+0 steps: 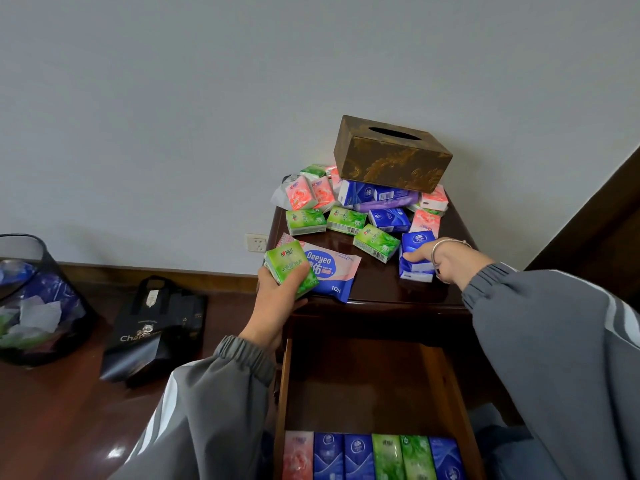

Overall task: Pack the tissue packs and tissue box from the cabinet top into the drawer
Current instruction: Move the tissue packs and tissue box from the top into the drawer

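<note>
Snugly, left grip (274, 299) holds green pack (287, 264), right grip (452, 259) blue pack (415, 241)

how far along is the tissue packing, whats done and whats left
Early on. Done: a row of six packs stands at the drawer's near end. In hand: the left hand grips a green pack, the right hand grips a blue pack on the cabinet top. Left: the many loose packs, the Deeyeo pack and the brown tissue box up there.

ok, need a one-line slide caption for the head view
Left hand holds a green tissue pack, right hand grips blue packs on the cabinet top; a row of packs lines the open drawer.
</note>
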Tool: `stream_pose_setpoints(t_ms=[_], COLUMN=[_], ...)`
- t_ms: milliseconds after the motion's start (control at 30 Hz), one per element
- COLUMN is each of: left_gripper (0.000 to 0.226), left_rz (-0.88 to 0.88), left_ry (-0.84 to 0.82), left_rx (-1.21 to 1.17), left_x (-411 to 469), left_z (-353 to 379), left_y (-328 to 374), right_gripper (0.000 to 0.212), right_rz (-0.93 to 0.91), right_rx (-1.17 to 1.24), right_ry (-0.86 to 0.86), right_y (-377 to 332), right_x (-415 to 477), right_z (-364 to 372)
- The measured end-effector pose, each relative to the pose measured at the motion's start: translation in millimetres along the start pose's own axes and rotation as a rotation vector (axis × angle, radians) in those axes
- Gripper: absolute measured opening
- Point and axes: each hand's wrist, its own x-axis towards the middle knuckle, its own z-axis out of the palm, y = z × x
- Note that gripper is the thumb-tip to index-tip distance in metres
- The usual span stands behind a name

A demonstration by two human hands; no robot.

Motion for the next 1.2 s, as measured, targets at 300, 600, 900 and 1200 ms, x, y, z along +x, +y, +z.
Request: stream_pose_setpoints(t_ms=[300,600,900,1200], left_gripper=[0.048,0.073,0.033,0.066], left_rz=[0.015,-0.105,-0.617,-0.568], left_ry=[0.026,-0.233,-0.226,-0.163], left_rx=[-0.033,-0.046,0.289,0.352], left_x=[-9,-73,-96,-66], left_z=[4,-19,-44,2], left_y=[3,-6,-115,-177], right_gripper=[0.054,0.036,0.020,0.027], right_rz=[-0.164,-0.094,0.279,0.316], right_rx=[0.289,0.723,0.684,0.780], right_ry=[-0.076,-0.548,-0.642,-0.424], right_y=[31,114,218,258], right_x=[-22,-101,-104,-58], right_z=[-7,-55,-18,-5])
